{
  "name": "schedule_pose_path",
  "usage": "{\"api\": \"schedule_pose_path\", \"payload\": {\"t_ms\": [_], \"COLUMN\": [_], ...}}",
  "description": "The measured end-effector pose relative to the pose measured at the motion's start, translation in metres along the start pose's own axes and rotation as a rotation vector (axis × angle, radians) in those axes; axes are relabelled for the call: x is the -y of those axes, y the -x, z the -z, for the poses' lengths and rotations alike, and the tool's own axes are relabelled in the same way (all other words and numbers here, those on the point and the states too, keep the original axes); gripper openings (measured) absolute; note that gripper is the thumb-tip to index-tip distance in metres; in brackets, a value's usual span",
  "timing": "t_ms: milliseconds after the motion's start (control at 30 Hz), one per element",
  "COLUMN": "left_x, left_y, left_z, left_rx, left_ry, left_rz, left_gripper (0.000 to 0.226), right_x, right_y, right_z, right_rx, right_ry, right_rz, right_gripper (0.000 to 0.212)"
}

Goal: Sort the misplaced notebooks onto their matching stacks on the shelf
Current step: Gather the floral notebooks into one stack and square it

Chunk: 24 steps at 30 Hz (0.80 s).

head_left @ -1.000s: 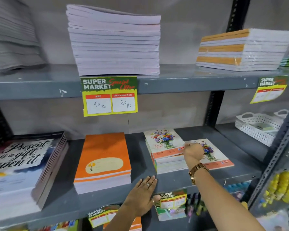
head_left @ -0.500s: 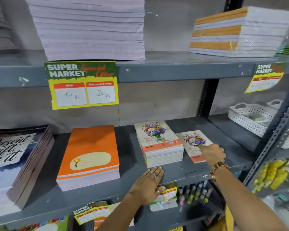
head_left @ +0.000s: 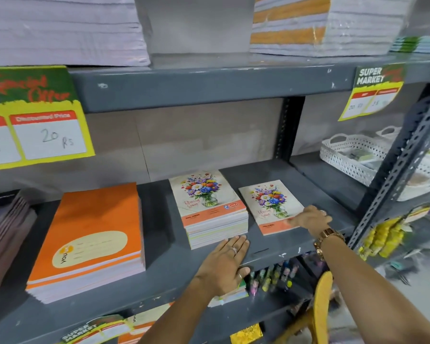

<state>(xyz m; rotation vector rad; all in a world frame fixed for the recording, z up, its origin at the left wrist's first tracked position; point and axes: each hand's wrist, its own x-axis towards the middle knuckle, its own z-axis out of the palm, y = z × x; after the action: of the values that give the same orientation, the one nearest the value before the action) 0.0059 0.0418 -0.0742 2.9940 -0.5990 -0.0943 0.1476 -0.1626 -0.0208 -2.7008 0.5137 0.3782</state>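
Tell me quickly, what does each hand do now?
Left hand: open, flat on the grey metal shelf, holding nothing.
Right hand: on the single flower-cover notebook; grip cannot be told.

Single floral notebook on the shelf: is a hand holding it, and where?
The right hand touches the floral notebook at its near right corner; whether it grips it cannot be told.

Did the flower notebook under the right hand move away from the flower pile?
Yes. The single flower notebook slid right, off the flower pile; bare shelf now shows between them.
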Motion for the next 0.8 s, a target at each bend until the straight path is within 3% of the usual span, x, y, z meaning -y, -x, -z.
{"api": "schedule_pose_path", "payload": {"t_ms": [133, 333, 433, 533, 633, 733, 800], "left_x": [0.001, 0.000, -0.001, -0.001, 0.003, 0.010, 0.015], "left_y": [-0.001, 0.000, 0.001, 0.007, 0.021, 0.039, 0.051], "left_z": [-0.002, -0.002, 0.001, 0.001, -0.001, -0.001, 0.000], "left_rx": [-0.012, -0.009, 0.001, -0.003, -0.008, -0.011, -0.014], "left_ry": [-0.023, -0.025, -0.015, 0.014, 0.012, 0.002, 0.011], "left_rz": [-0.012, -0.008, -0.004, 0.000, 0.000, 0.011, 0.030], "left_gripper": [0.067, 0.072, 0.066, 0.061, 0.061, 0.061, 0.061], "right_x": [0.004, 0.033, 0.045, 0.057, 0.074, 0.096, 0.108], "right_y": [-0.005, 0.017, 0.036, 0.049, 0.064, 0.080, 0.089], "right_z": [0.006, 0.060, 0.080, 0.083, 0.070, 0.043, 0.022], "right_rx": [-0.100, -0.439, -0.511, -0.428, -0.180, 0.031, 0.152], "right_ry": [-0.407, -0.688, -0.777, -0.977, -1.260, -1.450, -1.476], "right_rz": [0.008, 0.096, 0.146, 0.145, 0.138, 0.102, 0.073], "right_gripper": [0.028, 0.032, 0.030, 0.019, 0.028, 0.011, 0.023]}}
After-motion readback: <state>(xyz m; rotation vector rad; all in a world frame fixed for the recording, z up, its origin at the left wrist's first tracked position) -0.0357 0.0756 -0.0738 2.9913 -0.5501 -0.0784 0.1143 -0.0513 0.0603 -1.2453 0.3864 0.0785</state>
